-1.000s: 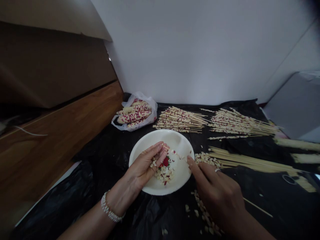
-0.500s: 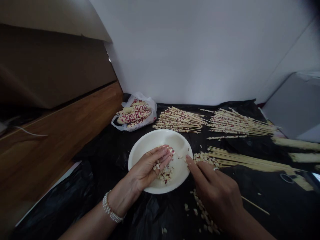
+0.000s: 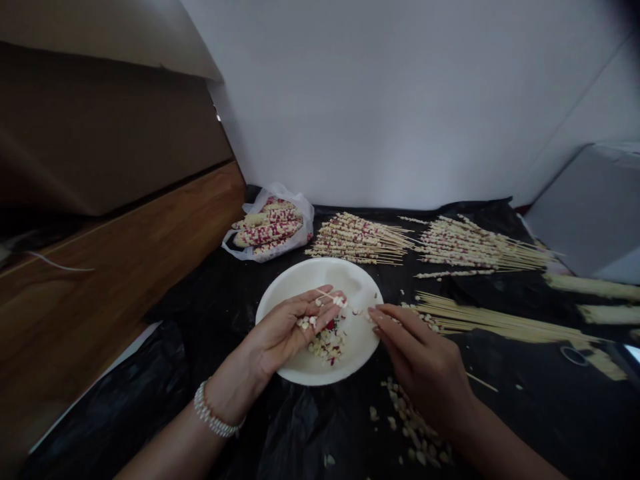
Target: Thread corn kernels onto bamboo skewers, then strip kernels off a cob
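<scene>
Two hands over a white plate (image 3: 320,275): left hand (image 3: 283,333) cups corn kernels (image 3: 306,323), right hand (image 3: 425,353) pinches a skewer (image 3: 347,305).

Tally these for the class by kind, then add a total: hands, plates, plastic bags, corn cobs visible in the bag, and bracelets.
Hands (left hand, right hand): 2
White plate: 1
Plastic bag: 1
Corn cobs: 4 visible
Pearl bracelet: 1
Total: 9
</scene>
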Demonstrator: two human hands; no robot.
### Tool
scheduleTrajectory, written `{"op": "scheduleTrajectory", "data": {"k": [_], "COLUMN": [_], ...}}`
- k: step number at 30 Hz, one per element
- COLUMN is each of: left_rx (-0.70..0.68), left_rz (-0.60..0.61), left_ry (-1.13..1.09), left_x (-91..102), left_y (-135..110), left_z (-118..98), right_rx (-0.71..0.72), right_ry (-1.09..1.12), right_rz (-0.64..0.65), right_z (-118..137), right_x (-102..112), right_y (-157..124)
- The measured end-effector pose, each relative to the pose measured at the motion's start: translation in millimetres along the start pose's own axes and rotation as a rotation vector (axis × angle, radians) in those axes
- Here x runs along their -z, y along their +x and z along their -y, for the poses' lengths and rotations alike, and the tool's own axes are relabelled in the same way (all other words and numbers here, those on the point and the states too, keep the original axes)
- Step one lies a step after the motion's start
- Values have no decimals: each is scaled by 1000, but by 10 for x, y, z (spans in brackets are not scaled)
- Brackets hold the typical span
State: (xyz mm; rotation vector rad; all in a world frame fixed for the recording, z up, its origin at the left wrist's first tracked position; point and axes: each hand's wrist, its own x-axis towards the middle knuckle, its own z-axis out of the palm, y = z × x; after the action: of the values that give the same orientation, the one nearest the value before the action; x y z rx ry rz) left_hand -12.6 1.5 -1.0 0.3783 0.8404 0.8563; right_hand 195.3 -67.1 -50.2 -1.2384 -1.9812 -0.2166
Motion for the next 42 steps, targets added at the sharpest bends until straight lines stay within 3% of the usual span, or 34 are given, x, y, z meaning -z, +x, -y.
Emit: {"op": "scheduleTrajectory", "data": {"k": [6, 12, 15, 19, 24, 28, 30, 35, 42], "left_rx": [-27, -71, -103, -142, -25, 86, 102, 81, 107], "left_rz": [-69, -62, -57, -62, -79, 84, 111, -38, -25], "left_ry": [14, 22, 82, 91, -10, -4, -16, -97, -73], "left_x": [-28, -38, -7, 23, 1, 32, 60, 56, 14], "left_y": [-28, -21, -10, 16, -1, -15, 5, 70, 54], "left_z": [-17, -5, 13, 20, -12, -10, 1, 1, -8], "right_rx": [-29, 8, 21, 4, 26, 33, 29, 23, 28], "right_ry": [154, 230, 206, -16, -141, -129, -114, -98, -100], "right_rz": [142, 186, 134, 17, 2, 24, 31, 27, 39], "right_z": [18, 155, 130, 35, -4, 5, 8, 10, 4], "right_x": [-47, 20, 70, 127, 131, 113, 110, 109, 111], "right_y": [17, -27, -17, 22, 26, 3, -4, -7, -6]}}
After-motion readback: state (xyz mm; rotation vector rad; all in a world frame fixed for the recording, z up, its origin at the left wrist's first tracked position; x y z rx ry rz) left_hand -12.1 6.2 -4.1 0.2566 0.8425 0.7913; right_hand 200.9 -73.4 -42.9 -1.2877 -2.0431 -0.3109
